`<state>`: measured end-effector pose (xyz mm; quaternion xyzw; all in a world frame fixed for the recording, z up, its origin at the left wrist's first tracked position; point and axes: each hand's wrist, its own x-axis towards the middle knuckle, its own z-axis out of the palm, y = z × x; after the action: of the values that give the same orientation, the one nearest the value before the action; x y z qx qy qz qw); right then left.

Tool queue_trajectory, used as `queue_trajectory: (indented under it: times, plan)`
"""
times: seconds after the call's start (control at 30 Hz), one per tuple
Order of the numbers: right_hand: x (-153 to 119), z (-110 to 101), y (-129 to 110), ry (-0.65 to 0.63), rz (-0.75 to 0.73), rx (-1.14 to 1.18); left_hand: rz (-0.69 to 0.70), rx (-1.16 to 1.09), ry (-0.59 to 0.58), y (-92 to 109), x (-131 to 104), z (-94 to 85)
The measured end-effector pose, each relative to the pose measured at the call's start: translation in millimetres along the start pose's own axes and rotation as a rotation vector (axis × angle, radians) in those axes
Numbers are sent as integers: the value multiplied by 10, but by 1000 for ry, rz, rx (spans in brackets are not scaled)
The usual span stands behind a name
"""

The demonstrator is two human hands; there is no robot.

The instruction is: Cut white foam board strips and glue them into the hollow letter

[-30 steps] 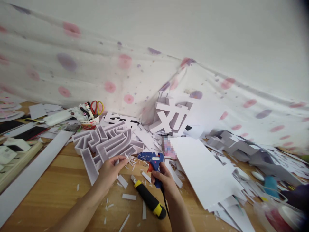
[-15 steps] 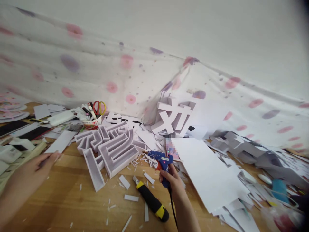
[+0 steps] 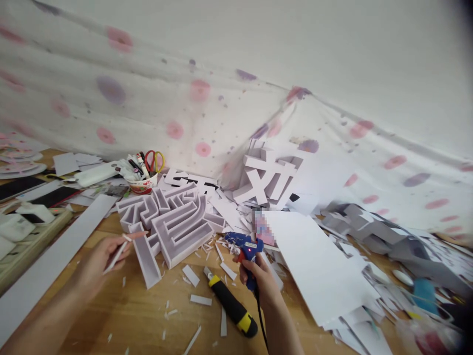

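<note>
My right hand [image 3: 258, 276] is wrapped round the handle of a blue glue gun [image 3: 246, 242], whose nozzle points left and whose red light shows. Between the fingers of my left hand [image 3: 105, 261] is a small white strip [image 3: 117, 255], held at the left lower side of a white three-dimensional character [image 3: 177, 236] with open walled channels. Below the glue gun, a black and yellow utility knife [image 3: 232, 305] lies on the wooden table [image 3: 140, 320] among small white offcuts.
A cup [image 3: 143, 184] holds pens and scissors behind the character. Another white character [image 3: 269, 177] leans at the back. A large white sheet [image 3: 321, 261] and scraps cover the right side. A long white strip [image 3: 62, 256] lies at left, beside white adapters [image 3: 16, 227].
My left hand has moved right toward the character, now with a small strip in its fingers. The long white strip shows more fully at left. My right hand's fingers have shifted slightly on the glue gun.
</note>
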<state>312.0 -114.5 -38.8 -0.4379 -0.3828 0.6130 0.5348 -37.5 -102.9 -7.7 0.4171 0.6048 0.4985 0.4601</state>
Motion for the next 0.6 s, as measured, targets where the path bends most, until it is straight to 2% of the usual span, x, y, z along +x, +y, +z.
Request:
queue_trajectory:
  times: [0.07,0.1,0.2,0.27,0.3,0.43,0.6]
  plan:
    - [42,-4,22,52,-4,60,-168,-132,-72,24,-44,143]
    - [58,-6,33,73,0,65,-199,-177,-85,33,-66,207]
    - [71,4,69,135,-11,-54,-176,-218,-175,50,-119,387]
    - [48,32,86,149,-25,-131,-107,-158,-220,51,-136,502]
    - [28,51,87,144,-31,-150,-59,-111,-206,45,-137,556]
    - [-69,151,39,64,-64,-223,174,-16,-32,-35,-118,733]
    - [-169,304,-1,-78,-46,-278,431,58,16,-164,-165,848]
